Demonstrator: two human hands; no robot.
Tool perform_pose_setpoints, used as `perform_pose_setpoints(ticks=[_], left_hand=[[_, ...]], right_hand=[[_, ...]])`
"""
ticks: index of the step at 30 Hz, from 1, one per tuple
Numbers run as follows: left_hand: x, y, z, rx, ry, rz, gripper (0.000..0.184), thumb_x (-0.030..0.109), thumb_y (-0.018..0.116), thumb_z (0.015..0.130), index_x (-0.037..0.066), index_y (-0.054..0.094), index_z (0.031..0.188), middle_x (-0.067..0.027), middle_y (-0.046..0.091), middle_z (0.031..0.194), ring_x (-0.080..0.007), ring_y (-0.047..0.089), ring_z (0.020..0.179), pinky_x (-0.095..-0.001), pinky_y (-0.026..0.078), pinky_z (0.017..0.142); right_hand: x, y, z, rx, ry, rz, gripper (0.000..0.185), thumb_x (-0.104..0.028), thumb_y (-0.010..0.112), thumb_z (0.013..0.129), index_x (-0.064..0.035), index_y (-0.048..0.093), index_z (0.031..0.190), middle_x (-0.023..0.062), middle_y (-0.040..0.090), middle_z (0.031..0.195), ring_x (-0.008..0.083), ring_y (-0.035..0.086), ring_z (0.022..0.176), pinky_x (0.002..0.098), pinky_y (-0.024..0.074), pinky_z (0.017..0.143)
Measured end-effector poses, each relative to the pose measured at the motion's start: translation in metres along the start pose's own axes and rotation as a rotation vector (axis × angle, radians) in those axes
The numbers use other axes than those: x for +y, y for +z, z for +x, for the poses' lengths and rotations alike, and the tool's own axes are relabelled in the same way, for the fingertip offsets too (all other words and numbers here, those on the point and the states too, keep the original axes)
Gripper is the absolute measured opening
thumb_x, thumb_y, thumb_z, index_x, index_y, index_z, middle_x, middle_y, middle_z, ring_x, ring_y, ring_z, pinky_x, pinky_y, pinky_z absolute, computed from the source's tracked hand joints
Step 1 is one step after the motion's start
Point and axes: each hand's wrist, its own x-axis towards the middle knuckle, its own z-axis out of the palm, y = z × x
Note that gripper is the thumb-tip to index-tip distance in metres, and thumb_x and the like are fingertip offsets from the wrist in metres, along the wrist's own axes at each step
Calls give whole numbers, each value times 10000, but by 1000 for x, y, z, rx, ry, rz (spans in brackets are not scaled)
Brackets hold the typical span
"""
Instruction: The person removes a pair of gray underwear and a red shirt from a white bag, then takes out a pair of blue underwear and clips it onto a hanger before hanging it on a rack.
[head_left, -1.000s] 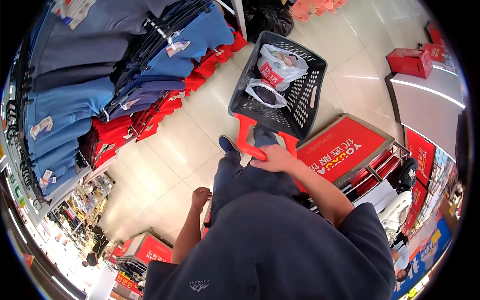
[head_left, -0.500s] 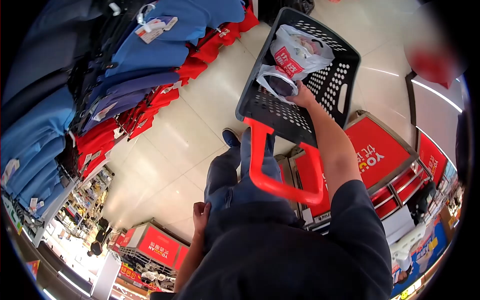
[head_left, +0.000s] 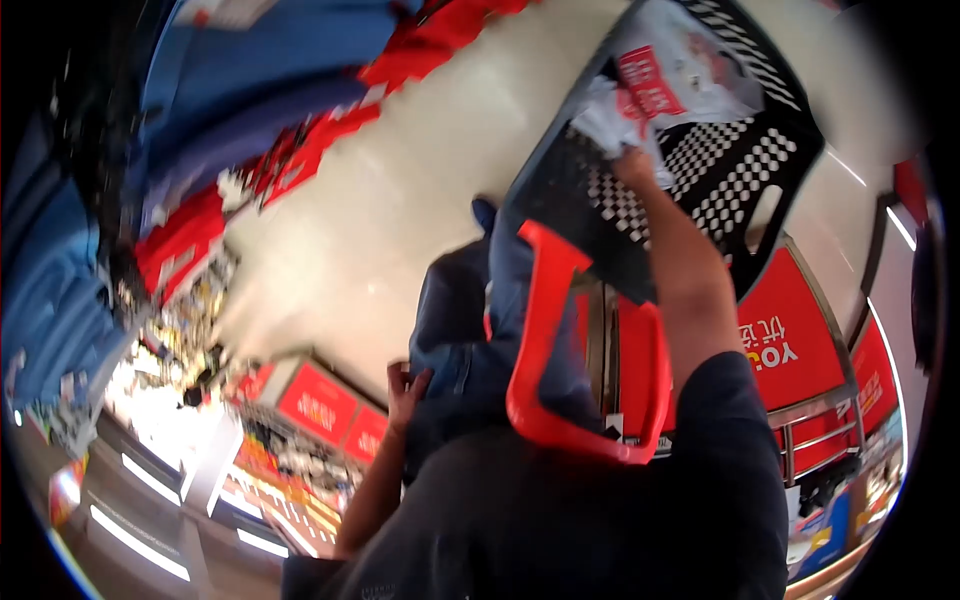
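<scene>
Basket: the black basket (head_left: 570,200) has rows of square-looking holes and a slot in its right wall, its far end cut off by the edge of the view
Near bag: the near bag (head_left: 603,118), thin white plastic with a bit of red print, lies bunched inside the basket, toward its left wall
Far bag: the far bag (head_left: 715,75), white with a red printed panel, sits beyond it in the basket, touching it
Right hand: the right hand (head_left: 636,170) reaches over the near rim into the basket; its grip looks closed, fingers drawn together on the near bag's plastic, though blur hides the fingertips
Left hand: the left hand (head_left: 404,393) hangs well apart from the basket, on its near left, the grip half open with fingers loosely bent against the jeans (head_left: 450,300) and nothing seen in it
Handle: the red handle (head_left: 543,320) juts from the basket's near end toward the dark shirt (head_left: 540,510), with neither hand on it
Clothes: blue garments (head_left: 230,80) and red garments (head_left: 440,40) hang left of the basket, smeared by blur
Signs: a red sign (head_left: 795,350) lettered in white and yellow stands just right of the basket's near end
Floor: the pale, shiny floor (head_left: 390,200) runs between basket and clothes
</scene>
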Motion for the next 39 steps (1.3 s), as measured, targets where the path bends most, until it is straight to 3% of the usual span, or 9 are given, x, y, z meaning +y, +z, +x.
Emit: perform_pose_setpoints(ticks=[4, 10, 15, 22, 25, 31, 34, 36, 39], left_hand=[[22, 4, -18, -7, 28, -10, 398, 228, 734, 852, 51, 479, 1101, 8, 467, 663, -76, 427, 589, -258, 364, 525], [7, -1, -33, -10, 75, -62, 346, 244, 680, 894, 25, 505, 1097, -9, 511, 698, -91, 474, 655, -263, 404, 593], [-9, -20, -39, -67, 16, -87, 307, 232, 653, 903, 3, 547, 1079, -52, 604, 770, -117, 554, 716, -266, 455, 654], [-48, -76, -23, -303, -99, -413, 255, 223, 595, 915, 15, 561, 1060, -75, 631, 832, -146, 606, 713, -260, 495, 662], [-41, -97, -13, -244, 86, -280, 181, 142, 569, 911, -2, 586, 1019, -70, 641, 819, -136, 599, 726, -255, 488, 674], [80, -150, -34, -410, 617, -385, 186, 132, 571, 940, -28, 661, 967, -52, 674, 889, -104, 603, 828, -250, 479, 789], [142, -179, -88, -618, 815, -475, 260, 194, 561, 971, -30, 673, 1039, -63, 687, 945, -103, 605, 884, -260, 477, 834], [160, -182, -111, -774, 864, -689, 290, 248, 584, 955, -19, 694, 930, -20, 661, 800, -69, 585, 758, -241, 470, 679], [167, -200, -134, -848, 898, -830, 286, 254, 602, 954, -20, 674, 989, -8, 652, 875, -70, 567, 824, -250, 458, 738]], right_hand=[[13, -49, -21, -51, 140, 295, 423, -356, 667, 732, -25, 700, 993, 184, 700, 869, 311, 683, 896, 396, 514, 787], [21, -137, -74, 50, 211, 161, 420, -406, 705, 681, -44, 725, 892, 132, 699, 810, 258, 677, 803, 362, 500, 751], [6, -174, -136, 194, 210, 140, 470, -442, 671, 716, -14, 716, 905, 177, 702, 899, 337, 671, 887, 403, 494, 817], [-57, -259, -277, 673, 87, 291, 484, -446, 684, 779, 31, 681, 862, 124, 624, 646, 213, 568, 607, 381, 446, 630], [-146, -295, -379, 755, -57, 592, 279, -260, 679, 865, 15, 687, 821, -1, 587, 652, 61, 480, 604, 248, 379, 548], [-337, -286, -537, 659, -425, 809, 176, -96, 661, 889, 28, 646, 1014, 1, 636, 783, 36, 543, 678, 181, 408, 603], [-395, -255, -571, 335, -595, 732, 209, -37, 621, 902, 32, 609, 1099, 19, 655, 848, 51, 589, 750, 194, 454, 663], [-432, -226, -582, 189, -631, 845, 207, -19, 603, 907, 44, 592, 1104, 34, 655, 866, 62, 593, 755, 205, 465, 690], [-466, -206, -584, 36, -671, 808, 128, -15, 587, 911, 27, 595, 1031, 24, 634, 823, 60, 579, 757, 214, 465, 685]])
